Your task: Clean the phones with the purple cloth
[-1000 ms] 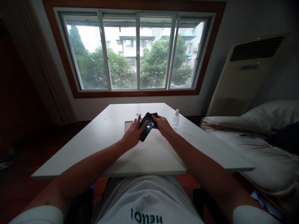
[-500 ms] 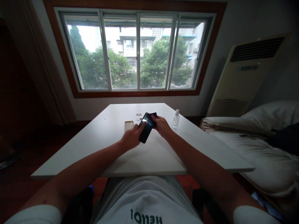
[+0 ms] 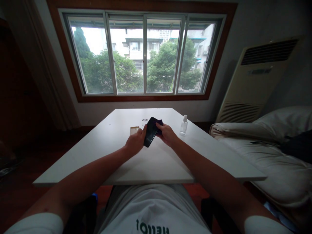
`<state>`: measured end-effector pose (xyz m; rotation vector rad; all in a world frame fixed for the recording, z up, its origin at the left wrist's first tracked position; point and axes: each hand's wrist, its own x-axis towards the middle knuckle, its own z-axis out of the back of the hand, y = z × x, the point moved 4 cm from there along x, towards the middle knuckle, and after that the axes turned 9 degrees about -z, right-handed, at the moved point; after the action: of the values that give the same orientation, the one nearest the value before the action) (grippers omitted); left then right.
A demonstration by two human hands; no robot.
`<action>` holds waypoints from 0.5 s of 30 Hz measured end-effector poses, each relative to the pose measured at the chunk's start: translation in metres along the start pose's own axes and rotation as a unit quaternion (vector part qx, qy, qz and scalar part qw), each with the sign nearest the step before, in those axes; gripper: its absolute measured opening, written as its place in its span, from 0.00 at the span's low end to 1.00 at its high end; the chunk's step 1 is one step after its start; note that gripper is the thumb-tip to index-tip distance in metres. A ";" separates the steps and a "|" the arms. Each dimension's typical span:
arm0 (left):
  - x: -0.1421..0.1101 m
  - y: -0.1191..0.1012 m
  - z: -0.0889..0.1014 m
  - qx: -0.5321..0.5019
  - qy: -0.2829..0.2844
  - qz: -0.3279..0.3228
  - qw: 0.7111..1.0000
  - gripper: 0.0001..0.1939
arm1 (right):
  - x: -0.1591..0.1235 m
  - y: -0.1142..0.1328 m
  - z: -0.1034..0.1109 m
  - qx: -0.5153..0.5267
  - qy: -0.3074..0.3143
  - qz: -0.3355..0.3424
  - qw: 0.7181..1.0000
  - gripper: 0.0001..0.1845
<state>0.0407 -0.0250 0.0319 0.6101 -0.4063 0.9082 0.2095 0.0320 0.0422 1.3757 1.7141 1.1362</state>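
Note:
A black smartphone (image 3: pixel 150 133) is tilted above the white table, its dark screen facing me. My left hand (image 3: pixel 135 141) is closed on the phone's left edge, thumb along its side. Against the upper right edge of the phone, my right hand (image 3: pixel 167 134) pinches a dark purple cloth (image 3: pixel 160 123); most of the cloth is hidden by the fingers and the phone. A clear phone case (image 3: pixel 134 129) with a gold-tinted rim lies on the table behind my left hand, which partly covers it.
A clear spray bottle (image 3: pixel 183 126) stands upright right of my hands on the white table (image 3: pixel 156 165). Small round items (image 3: pixel 145 120) lie beyond the phone. To the right are a cushioned sofa (image 3: pixel 258 152) and a floor-standing air conditioner (image 3: pixel 255 78); a window is ahead.
My left index finger has drawn back from the screen, and the left hand now grips the phone's edge. The phone has shifted slightly, and my right hand has moved a little lower with the cloth.

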 end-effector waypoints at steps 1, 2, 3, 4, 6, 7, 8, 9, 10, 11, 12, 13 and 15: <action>0.000 0.000 0.000 0.004 -0.003 -0.001 1.000 0.40 | -0.001 0.000 0.000 -0.002 0.002 -0.004 1.000 0.07; 0.000 0.001 0.000 0.007 -0.006 -0.003 1.000 0.40 | -0.001 -0.001 -0.001 -0.005 0.004 -0.008 1.000 0.07; 0.000 0.001 0.000 0.011 -0.008 -0.005 1.000 0.40 | -0.001 -0.002 -0.001 -0.008 0.005 -0.013 1.000 0.08; 0.000 0.002 0.000 0.015 -0.008 -0.005 1.000 0.40 | -0.001 -0.003 0.000 -0.011 0.008 -0.017 1.000 0.08; 0.000 0.004 0.000 0.021 -0.002 -0.004 1.000 0.40 | 0.000 -0.005 0.000 -0.014 0.012 -0.027 0.999 0.08; 0.000 0.005 0.000 0.021 0.000 -0.002 1.000 0.40 | 0.001 -0.006 0.000 -0.015 0.015 -0.031 0.999 0.08; 0.000 0.006 0.000 0.018 0.003 0.000 1.000 0.40 | 0.001 -0.007 0.001 -0.015 0.018 -0.033 0.999 0.08; 0.001 0.007 0.000 0.012 0.005 0.001 1.000 0.40 | 0.001 -0.008 0.001 -0.014 0.019 -0.036 0.999 0.08; 0.001 0.009 0.000 0.004 0.006 0.001 1.000 0.40 | 0.001 -0.009 0.001 -0.013 0.020 -0.038 0.999 0.08; 0.001 0.010 0.000 -0.004 0.008 0.000 1.000 0.39 | 0.001 -0.010 0.000 -0.010 0.020 -0.042 0.999 0.08; 0.001 0.011 0.000 -0.012 0.010 -0.003 1.000 0.39 | 0.001 -0.011 0.000 -0.006 0.018 -0.046 0.999 0.08; 0.001 0.012 0.000 -0.019 0.011 -0.007 1.000 0.39 | 0.001 -0.011 0.000 -0.001 0.015 -0.048 0.999 0.08; 0.001 0.014 0.000 -0.028 0.010 -0.017 0.999 0.39 | 0.001 -0.011 0.000 0.009 0.007 -0.049 0.999 0.08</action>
<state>0.0298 -0.0180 0.0364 0.5547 -0.4016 0.8670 0.2048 0.0321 0.0325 1.2829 1.7861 1.0798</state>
